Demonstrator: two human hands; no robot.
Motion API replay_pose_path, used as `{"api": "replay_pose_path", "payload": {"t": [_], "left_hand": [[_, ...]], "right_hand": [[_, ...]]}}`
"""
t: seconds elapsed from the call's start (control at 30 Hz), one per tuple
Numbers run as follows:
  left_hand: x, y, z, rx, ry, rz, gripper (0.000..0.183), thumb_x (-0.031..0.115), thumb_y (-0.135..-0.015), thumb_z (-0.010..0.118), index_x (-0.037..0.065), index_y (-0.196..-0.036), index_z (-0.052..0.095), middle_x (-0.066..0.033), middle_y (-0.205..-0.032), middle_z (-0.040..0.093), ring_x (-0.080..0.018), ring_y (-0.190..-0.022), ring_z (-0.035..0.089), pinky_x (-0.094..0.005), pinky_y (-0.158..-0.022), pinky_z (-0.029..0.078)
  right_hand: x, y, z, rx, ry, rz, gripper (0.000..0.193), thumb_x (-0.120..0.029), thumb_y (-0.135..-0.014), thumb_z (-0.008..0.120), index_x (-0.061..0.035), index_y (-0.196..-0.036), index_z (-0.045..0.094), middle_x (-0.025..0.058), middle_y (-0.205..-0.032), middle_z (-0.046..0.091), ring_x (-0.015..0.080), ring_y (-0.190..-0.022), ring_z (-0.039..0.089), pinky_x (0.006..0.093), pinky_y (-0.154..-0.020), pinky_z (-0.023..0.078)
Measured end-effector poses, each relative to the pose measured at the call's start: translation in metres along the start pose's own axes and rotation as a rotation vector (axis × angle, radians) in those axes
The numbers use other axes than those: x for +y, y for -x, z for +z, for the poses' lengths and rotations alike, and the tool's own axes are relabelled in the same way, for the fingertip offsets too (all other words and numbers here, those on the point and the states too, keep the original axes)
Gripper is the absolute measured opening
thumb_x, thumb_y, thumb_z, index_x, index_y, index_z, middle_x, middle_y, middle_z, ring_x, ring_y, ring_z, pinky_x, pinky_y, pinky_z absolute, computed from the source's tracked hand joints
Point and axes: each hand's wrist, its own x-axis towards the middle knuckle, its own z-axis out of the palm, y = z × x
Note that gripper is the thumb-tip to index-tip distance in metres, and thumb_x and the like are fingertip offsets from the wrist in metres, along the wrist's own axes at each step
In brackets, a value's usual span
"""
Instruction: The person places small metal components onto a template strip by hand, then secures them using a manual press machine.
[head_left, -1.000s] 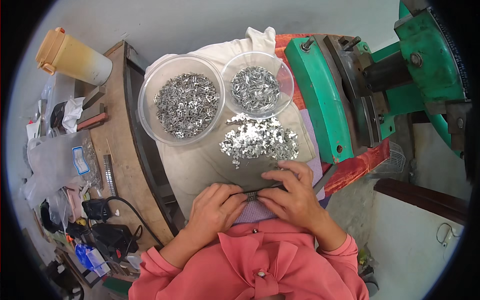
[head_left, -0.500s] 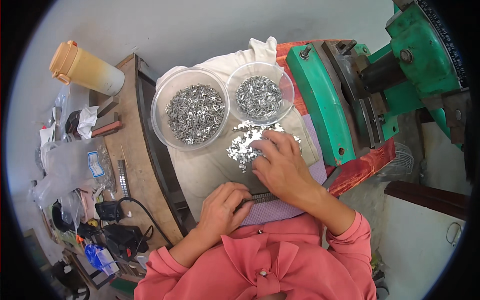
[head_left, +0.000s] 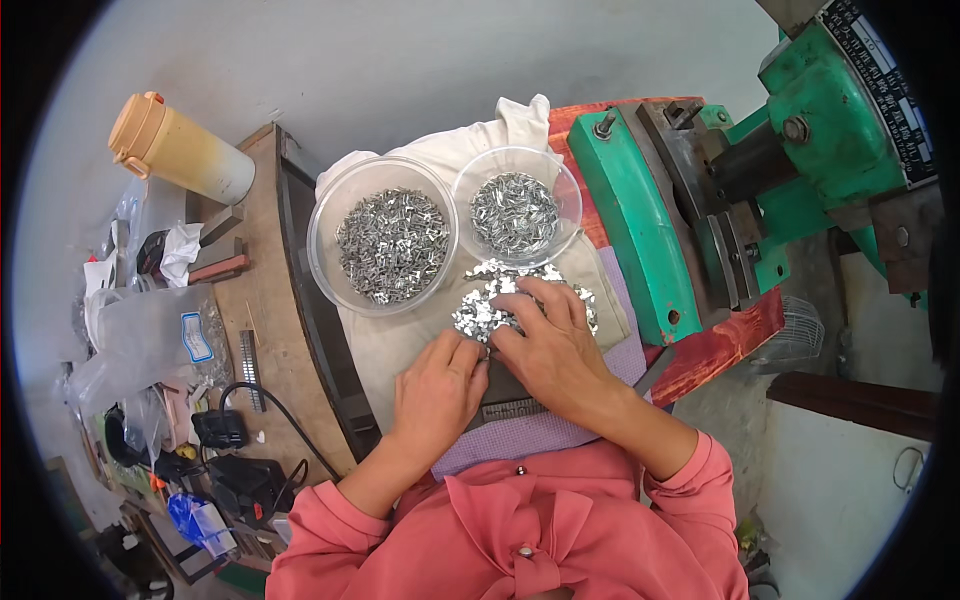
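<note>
A loose pile of small shiny metal pieces lies on a beige cloth before me. My right hand rests over the pile, fingers bent and apart, their tips among the pieces. Close by its thumb, at the pile's near edge, my left hand has its fingers pressed together. Whatever its fingertips hold is hidden. Just below the hands lies a dark bar with a row of slots, partly covered by my right hand. Two clear round tubs, a larger one and a smaller one, contain many small metal parts.
A green machine press stands at the right on a red board. The wooden bench at left bears a yellow flask, plastic bags, another slotted metal bar and a black cable.
My left hand has moved forward from the slotted bar to the pile's near edge, beside my right thumb. My right hand stays over the pieces. The whole view has shifted slightly.
</note>
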Motion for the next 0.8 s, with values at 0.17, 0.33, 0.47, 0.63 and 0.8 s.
{"api": "replay_pose_path", "payload": {"t": [0.17,0.33,0.47,0.63,0.8], "left_hand": [[-0.007,0.01,-0.003,0.027,0.069,0.02,0.014,0.008,-0.081,0.073,0.007,-0.092,0.065,-0.0069,-0.094,0.059,-0.0292,-0.084,0.064,-0.0448,-0.067,0.052],[-0.009,0.026,-0.003,0.074,0.213,-0.095,0.02,0.005,-0.079,0.076,0.006,-0.097,0.069,-0.0089,-0.1,0.059,-0.0291,-0.083,0.064,-0.0408,-0.069,0.052],[-0.009,0.028,-0.004,0.034,0.262,-0.162,0.021,0.005,-0.079,0.077,0.005,-0.098,0.069,-0.0099,-0.102,0.059,-0.0296,-0.085,0.064,-0.0394,-0.071,0.052],[-0.007,0.025,-0.001,0.079,0.19,-0.045,0.018,0.005,-0.08,0.076,0.005,-0.096,0.07,-0.0089,-0.1,0.06,-0.0294,-0.088,0.064,-0.0405,-0.072,0.052],[-0.006,0.021,0.001,0.124,0.145,-0.05,0.018,0.006,-0.08,0.077,0.004,-0.095,0.069,-0.0093,-0.099,0.061,-0.03,-0.086,0.064,-0.0396,-0.07,0.052]], "right_hand": [[0.003,0.003,-0.01,-0.073,-0.03,0.025,0.016,-0.014,-0.083,0.061,-0.0062,-0.094,0.069,0.0101,-0.124,0.059,0.0335,-0.131,0.046,0.0475,-0.11,0.033],[0.002,0.001,-0.007,-0.017,-0.096,0.007,0.016,-0.014,-0.082,0.061,-0.0058,-0.093,0.069,0.0098,-0.124,0.059,0.0335,-0.13,0.046,0.0482,-0.111,0.033],[0.0,-0.008,0.004,-0.02,-0.038,-0.055,0.013,-0.013,-0.083,0.061,-0.0069,-0.092,0.068,0.0089,-0.124,0.06,0.0329,-0.13,0.045,0.0481,-0.11,0.033],[-0.001,-0.002,-0.003,-0.004,-0.014,-0.043,0.01,-0.014,-0.083,0.066,-0.009,-0.091,0.068,0.0068,-0.124,0.06,0.0324,-0.129,0.046,0.0483,-0.109,0.033],[-0.006,0.028,-0.034,-0.022,-0.135,0.057,0.017,-0.014,-0.075,0.077,-0.0105,-0.089,0.068,0.0033,-0.124,0.062,0.0315,-0.127,0.048,0.0487,-0.107,0.034]]}}
